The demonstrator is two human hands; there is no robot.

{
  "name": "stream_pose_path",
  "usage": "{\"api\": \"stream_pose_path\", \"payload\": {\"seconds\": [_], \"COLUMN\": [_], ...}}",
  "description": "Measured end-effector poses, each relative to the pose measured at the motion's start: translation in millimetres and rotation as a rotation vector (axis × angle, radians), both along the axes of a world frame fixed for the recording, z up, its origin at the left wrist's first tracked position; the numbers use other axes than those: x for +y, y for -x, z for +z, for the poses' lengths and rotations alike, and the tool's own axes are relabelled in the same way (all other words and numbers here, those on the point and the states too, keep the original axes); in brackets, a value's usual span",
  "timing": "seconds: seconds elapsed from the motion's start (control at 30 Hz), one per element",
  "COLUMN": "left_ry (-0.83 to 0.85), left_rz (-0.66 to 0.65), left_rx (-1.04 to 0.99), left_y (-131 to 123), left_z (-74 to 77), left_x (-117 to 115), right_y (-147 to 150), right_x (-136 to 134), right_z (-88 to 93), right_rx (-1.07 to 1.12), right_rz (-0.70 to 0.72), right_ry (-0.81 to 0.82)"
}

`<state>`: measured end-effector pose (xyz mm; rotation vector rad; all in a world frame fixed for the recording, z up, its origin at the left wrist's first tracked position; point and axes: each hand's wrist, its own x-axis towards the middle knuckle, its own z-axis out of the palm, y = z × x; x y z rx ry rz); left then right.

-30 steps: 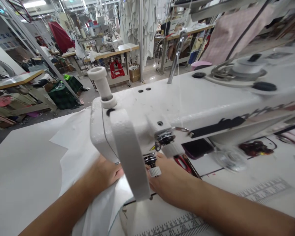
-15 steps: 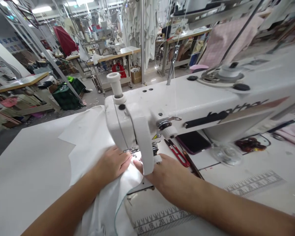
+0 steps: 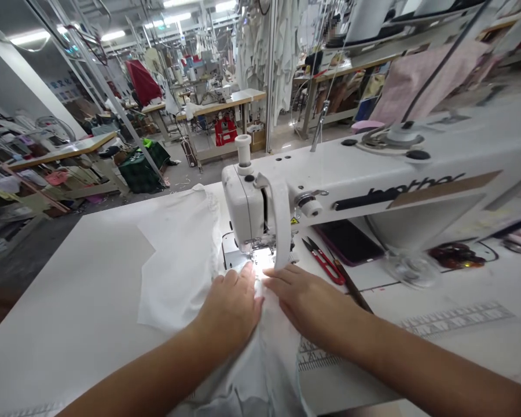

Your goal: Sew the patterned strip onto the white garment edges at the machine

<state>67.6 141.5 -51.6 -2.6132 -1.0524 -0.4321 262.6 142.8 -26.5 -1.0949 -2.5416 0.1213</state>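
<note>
White fabric [image 3: 178, 266] lies across the sewing machine [image 3: 247, 202] bed and hangs in folds toward me. My left hand [image 3: 232, 301] is closed on it just in front of the needle area, its thumb pressed in beside the fingers. Opposite, my right hand [image 3: 304, 295] rests with fingers stretched over the fabric, their tips close to the presser foot. A bright lamp glare hides the needle and the stitching point. The fabric's right edge carries a thin greenish line.
Right of the machine head lie red-handled thread snips [image 3: 325, 263], a brown-handled tool [image 3: 351, 286] and a dark phone [image 3: 351, 240]. A printed ruler scale [image 3: 460, 318] runs along the table. Thread cones [image 3: 367, 20] stand above. Other sewing tables [image 3: 226, 104] fill the background.
Both hands now sit nearer me, in front of the needle area, where they were beside and under the machine head. The fabric's loose lower part has shifted right. The view has turned left.
</note>
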Motion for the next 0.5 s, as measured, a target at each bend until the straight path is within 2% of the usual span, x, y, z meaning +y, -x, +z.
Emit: {"api": "stream_pose_path", "payload": {"seconds": [0.13, 0.3, 0.4, 0.5], "left_ry": [-0.043, -0.021, -0.005, 0.032], "left_rz": [-0.021, -0.01, 0.009, 0.032], "left_rx": [-0.004, -0.021, -0.01, 0.02], "left_y": [-0.8, -1.6, -2.8, -3.5], "left_z": [-0.8, 1.2, 1.1, 0.7], "left_x": [2.9, 2.2, 1.9, 3.0], "right_y": [12.0, -4.4, -8.7, -7.5], "right_x": [7.4, 10.5, 10.5, 13.3], "right_z": [-12.5, -29.1, -29.4, -24.8], "right_rx": [-0.07, -0.112, -0.129, -0.15], "right_rz": [-0.017, 0.017, 0.036, 0.037], "right_ry": [0.059, -0.013, -0.01, 0.066]}}
